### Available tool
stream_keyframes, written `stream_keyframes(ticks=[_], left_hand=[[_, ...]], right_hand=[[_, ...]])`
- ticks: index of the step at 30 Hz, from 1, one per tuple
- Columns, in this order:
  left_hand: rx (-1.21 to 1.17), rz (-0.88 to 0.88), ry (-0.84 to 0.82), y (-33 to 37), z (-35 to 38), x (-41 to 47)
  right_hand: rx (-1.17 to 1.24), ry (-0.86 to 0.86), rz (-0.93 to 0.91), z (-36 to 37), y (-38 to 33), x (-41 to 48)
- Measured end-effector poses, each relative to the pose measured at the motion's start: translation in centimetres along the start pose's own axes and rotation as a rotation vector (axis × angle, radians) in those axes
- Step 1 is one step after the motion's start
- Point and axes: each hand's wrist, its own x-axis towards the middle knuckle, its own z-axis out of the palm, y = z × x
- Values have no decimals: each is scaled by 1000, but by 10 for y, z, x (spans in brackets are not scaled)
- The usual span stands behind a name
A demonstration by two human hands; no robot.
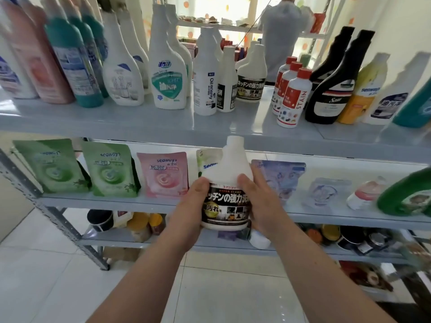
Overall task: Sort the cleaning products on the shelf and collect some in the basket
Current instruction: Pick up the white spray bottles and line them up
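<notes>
I hold a white bottle with a black Japanese label (229, 178) upright in front of the shelf unit, level with its second shelf. My left hand (190, 207) grips its left side and my right hand (261, 201) grips its right side. A matching white bottle (253, 75) stands on the top shelf (163, 122) among other cleaning bottles. No basket is in view.
The top shelf carries pink, teal, white, red-capped (292, 99) and black bottles (331, 82). Green (53, 166) and pink (163, 174) refill pouches stand on the second shelf, with a green bottle (408, 192) at its right end. A person (283, 36) stands behind the shelves. White tiled floor lies below.
</notes>
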Motion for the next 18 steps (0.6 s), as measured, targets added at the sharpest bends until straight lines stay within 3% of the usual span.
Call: stream_keyframes(ticks=[6,12,16,18], left_hand=[[114,65,-53,32,33,34],[703,330,-91,82,90,77],[535,417,2,113,127,140],[648,521,95,129,148,176]], right_hand=[[74,147,-127,-9,-27,17],[31,261,-332,-56,-72,39],[-25,301,-390,-90,-96,60],[-13,279,-434,-105,-105,70]])
